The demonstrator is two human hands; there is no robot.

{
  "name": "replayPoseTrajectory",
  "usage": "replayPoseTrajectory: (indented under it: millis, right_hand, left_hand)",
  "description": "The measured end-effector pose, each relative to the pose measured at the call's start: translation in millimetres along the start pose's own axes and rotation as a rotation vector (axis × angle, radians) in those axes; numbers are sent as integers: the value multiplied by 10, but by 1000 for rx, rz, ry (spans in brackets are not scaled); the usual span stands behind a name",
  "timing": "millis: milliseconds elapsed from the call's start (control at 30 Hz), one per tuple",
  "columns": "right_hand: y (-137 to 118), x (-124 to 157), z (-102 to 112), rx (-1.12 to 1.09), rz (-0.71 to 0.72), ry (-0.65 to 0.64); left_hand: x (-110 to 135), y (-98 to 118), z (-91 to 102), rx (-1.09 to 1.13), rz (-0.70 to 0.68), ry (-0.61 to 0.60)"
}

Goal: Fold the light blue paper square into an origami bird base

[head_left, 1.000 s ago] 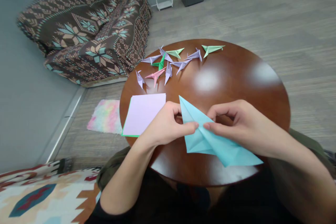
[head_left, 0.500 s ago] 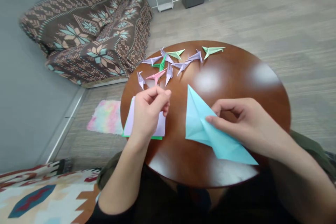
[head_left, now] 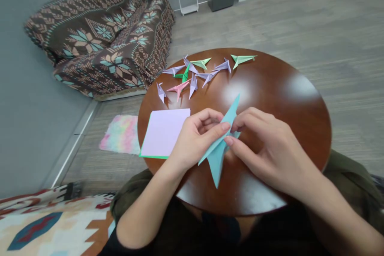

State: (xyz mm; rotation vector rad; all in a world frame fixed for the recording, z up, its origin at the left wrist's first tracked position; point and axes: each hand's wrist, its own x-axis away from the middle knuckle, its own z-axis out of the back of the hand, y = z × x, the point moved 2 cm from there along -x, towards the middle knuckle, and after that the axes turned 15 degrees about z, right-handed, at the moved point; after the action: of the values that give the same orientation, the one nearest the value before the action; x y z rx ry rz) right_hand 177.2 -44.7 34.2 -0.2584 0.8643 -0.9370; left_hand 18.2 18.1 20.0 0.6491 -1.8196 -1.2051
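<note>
**Both hands pinch a folded blue paper above the table's near half**

The left hand [head_left: 195, 138] comes in from the lower left with the forearm bare. Its wrist is bent inward and its fingers are curled. The thumb lies along the near side of the blue paper [head_left: 216, 155] and the fingertips close on it from the far side, so it grips the fold. The right hand [head_left: 264, 148] reaches in from the lower right, back of the hand up and knuckles raised. Its thumb and forefinger meet the left hand's fingertips on the same crease. Both hands are closed on the paper; neither is spread.

The blue paper is folded into a long narrow shape. One point rises beyond the fingers toward the table's centre and the other points down toward the person. It sits over the near half of the round brown table [head_left: 270, 88]; whether its lower point touches the wood cannot be told. The fingers hide its middle part and the crease being worked.

Just left of the left hand lies a lilac square sheet [head_left: 163, 132] with a green sheet [head_left: 153, 156] showing at its edges. How many sheets lie in this stack cannot be seen. At the far rim sits a scatter of small folded figures [head_left: 192, 76] in lilac, green and pink, too small to make out their folds. Past the table, a patterned cushion [head_left: 99, 40] rests against the wall, and a pastel mat [head_left: 120, 133] is partly hidden by the table edge.
</note>
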Motion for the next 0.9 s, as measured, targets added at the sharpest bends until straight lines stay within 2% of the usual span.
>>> replayPoseTrajectory:
  millis: [100,200,267,300,433,500,633,733,900]
  right_hand:
    - [40,3,20,28,17,30]
    - [156,2,98,161,-15,199]
    - [242,0,145,165,-81,259]
    - [280,-3,151,87,-136,233]
    - [328,-5,103,-293,-390,-12]
    - [313,-9,80,-373,-436,-43]
    - [303,-24,30,-316,-446,10]
    - [270,-30,-26,-254,-421,26]
    - [214,-14,-1,-291,-297,-28]
  left_hand:
    - [-16,-17,35,69,47,-34]
    - [-32,-32,87,114,82,-23]
    - [-45,-42,115,134,98,-15]
    - [-53,-48,124,150,97,-18]
    - [-88,-92,123,202,84,-32]
    - [-94,-111,107,138,77,-14]
    - [-43,-84,28,-24,20,-64]
    - [7,-57,-31,-97,50,-120]
    - [-10,-76,62,-123,94,-33]
